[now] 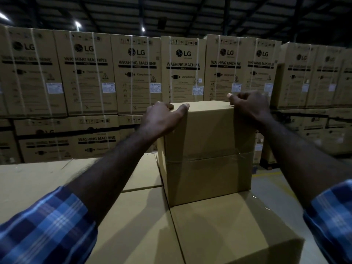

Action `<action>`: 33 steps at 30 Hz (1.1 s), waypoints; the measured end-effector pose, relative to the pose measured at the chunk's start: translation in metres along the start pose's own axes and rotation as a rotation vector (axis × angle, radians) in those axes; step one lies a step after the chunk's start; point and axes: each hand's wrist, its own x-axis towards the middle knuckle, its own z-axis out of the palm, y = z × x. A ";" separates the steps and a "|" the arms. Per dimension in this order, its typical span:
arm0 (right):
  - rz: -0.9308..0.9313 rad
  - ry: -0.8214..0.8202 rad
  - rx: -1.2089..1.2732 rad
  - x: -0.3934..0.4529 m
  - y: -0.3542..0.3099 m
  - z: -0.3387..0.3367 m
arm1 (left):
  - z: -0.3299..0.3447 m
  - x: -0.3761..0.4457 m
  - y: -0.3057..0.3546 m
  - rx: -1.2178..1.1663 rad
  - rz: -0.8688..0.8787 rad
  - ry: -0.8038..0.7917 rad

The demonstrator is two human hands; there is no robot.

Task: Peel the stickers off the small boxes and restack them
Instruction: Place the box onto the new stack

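Note:
A plain brown cardboard box [207, 149] stands upright on a layer of similar boxes [224, 231], with a taped seam running across its near face. My left hand [162, 119] grips its top left corner, fingers curled over the top edge. My right hand [247, 105] holds the top right corner, fingers hooked over the far edge. No sticker shows on the faces that I see.
Flat tops of more brown boxes [38, 180] spread to the left and front. A wall of large strapped washing machine cartons [137, 73] stands behind, two tiers high. Grey floor with a yellow line [276, 180] runs along the right.

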 end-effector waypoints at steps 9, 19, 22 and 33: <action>-0.132 0.154 -0.293 -0.037 -0.014 0.005 | 0.001 -0.020 0.000 0.224 0.144 0.085; -0.188 0.129 -0.288 -0.089 -0.103 0.008 | -0.077 -0.071 -0.013 0.252 0.217 0.186; -0.236 0.083 -0.235 -0.114 -0.155 0.024 | -0.123 -0.096 -0.031 0.293 0.230 0.213; -0.385 -0.016 0.015 -0.263 -0.349 0.131 | -0.324 -0.219 -0.154 0.441 0.154 0.285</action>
